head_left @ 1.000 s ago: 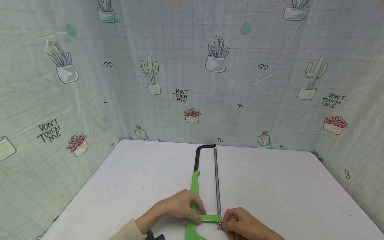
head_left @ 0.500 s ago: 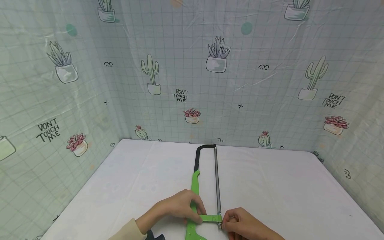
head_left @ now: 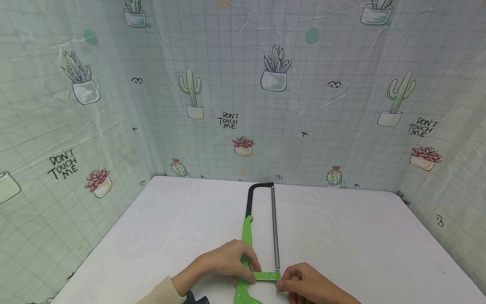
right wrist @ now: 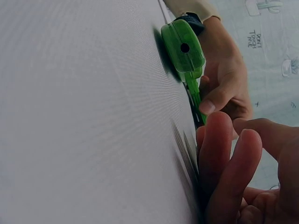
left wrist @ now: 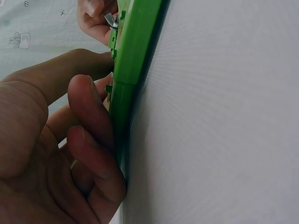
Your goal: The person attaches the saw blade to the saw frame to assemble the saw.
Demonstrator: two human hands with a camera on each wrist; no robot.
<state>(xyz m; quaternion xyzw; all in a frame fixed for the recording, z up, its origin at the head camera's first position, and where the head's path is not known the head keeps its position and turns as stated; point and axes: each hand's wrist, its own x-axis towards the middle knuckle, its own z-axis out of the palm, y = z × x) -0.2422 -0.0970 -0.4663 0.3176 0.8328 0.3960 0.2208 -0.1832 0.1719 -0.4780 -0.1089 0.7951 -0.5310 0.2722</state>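
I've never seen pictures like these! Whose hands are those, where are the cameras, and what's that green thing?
There's no robot here, just a person's two bare hands. The wide picture comes from a camera on the person's head, looking forward and down. The other two come from cameras on the wrists, so the hands look big and the white table seems tipped sideways.

The green thing is part of a hacksaw lying on the table, with a black front and a long, thin blade. The left hand grips its green frame. The right hand is at a little metal wing nut near the blade's end; I can't tell whether it pinches it.
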